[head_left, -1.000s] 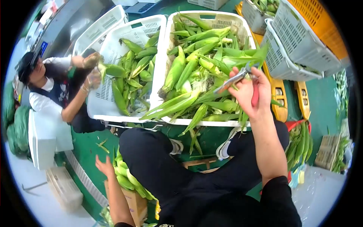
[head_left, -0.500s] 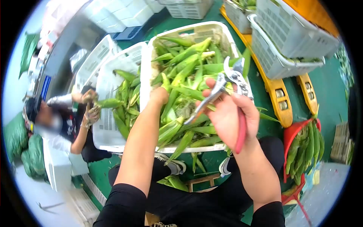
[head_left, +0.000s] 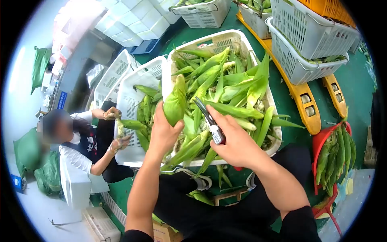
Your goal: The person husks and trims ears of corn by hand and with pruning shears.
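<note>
My left hand (head_left: 164, 131) grips an ear of corn (head_left: 175, 101) in its green husk, held upright over the front of a white crate (head_left: 275, 148). Just to the right, my right hand (head_left: 236, 139) is wrapped around pruning shears (head_left: 210, 123), whose blades point up and left toward the ear without touching it. Loose husks and green corn (head_left: 238, 86) fill the crate beneath both hands. The red handle of the shears is mostly hidden under my right hand.
At left a person (head_left: 86, 141) in gloves holds a corn ear by a second white crate (head_left: 139, 68). A yellow pallet jack (head_left: 302, 92) carries stacked crates (head_left: 308, 34) at right. Near my right knee, a red scoop (head_left: 316, 151) holds husks.
My left hand has come up out of the pile with an ear of corn. The right hand has turned over and lowered, closing around the shears, which now point toward the ear.
</note>
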The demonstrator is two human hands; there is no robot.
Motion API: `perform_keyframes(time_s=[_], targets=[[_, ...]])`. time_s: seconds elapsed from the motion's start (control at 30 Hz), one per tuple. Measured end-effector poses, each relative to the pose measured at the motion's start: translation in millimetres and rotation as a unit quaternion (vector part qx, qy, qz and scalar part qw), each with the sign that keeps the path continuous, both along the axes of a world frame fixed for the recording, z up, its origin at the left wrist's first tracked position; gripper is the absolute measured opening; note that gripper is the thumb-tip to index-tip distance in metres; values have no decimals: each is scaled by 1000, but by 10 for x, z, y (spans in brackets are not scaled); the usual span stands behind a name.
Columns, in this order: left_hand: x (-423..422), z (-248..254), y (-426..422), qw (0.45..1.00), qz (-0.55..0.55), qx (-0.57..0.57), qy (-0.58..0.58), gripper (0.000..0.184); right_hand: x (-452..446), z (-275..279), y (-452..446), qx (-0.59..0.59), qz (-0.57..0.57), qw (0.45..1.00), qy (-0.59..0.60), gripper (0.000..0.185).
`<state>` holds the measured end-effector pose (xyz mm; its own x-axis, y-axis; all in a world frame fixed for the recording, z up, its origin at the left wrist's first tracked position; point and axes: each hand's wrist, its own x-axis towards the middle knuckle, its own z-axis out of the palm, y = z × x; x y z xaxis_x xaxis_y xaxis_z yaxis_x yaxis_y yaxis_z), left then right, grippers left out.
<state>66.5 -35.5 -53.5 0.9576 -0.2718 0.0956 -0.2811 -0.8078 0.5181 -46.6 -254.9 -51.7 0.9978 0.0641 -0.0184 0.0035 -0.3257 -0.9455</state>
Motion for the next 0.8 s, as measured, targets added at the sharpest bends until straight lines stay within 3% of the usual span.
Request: perform_keyframes(time_s=[0.07, 0.17, 0.27, 0.43, 0.57, 0.73, 0.8], targets=[[-228, 100, 14, 1000, 14, -16, -14, 83, -23, -84, 83, -3, 15, 1000, -2, 79], [-471, 129, -27, 996, 65, 9, -55, 82, -67, -119, 122, -112, 42, 992, -26, 75], [-551, 48, -71, 991, 65, 73, -88, 82, -73, -153, 241, -74, 40, 996, 19, 74], [-507, -167, -81, 965, -1, 113, -236, 74, 17, -246, 234, -36, 24, 997, 66, 73], [-455, -123, -139, 950, -55, 220, -216, 72, 100, -355, 96, 36, 57, 991, 117, 74], [-436, -180, -133, 938, -97, 239, -233, 73, 123, -290, 68, 77, 75, 975, 196, 72], [-417, -187, -137, 938, -114, 236, -225, 74, 144, -329, 63, 48, 76, 981, 175, 71]])
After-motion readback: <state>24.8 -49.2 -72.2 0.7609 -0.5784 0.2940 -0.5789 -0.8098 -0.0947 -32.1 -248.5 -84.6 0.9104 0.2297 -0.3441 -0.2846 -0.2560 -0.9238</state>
